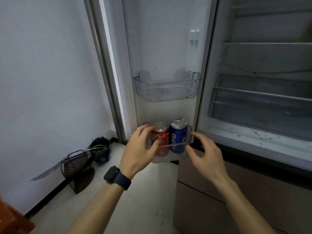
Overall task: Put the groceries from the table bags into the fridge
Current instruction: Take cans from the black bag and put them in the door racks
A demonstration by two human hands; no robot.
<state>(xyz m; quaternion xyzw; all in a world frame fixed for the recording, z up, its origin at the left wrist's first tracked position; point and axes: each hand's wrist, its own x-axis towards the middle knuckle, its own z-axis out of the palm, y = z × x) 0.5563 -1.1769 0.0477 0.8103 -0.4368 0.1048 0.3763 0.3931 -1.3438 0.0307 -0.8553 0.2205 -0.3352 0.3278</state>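
Observation:
The fridge door (pixel 162 48) stands open. In its lowest clear door bin (pixel 168 158), a red cola can (pixel 161 141) and a blue Pepsi can (pixel 178 136) stand upright side by side. My left hand (pixel 140 149), with a dark watch on the wrist, curls around the left side of the red can, fingers touching its top and body. My right hand (pixel 206 152) hovers just right of the bin with fingers spread and nothing in it. Neither the bags nor the table are in view.
An empty clear bin (pixel 167 86) hangs higher on the door. The fridge interior (pixel 263 78) at right has bare shelves and a drawer. On the floor at left lie a dark dustpan (pixel 74 163) and a dark pot (pixel 100 149) against the white wall.

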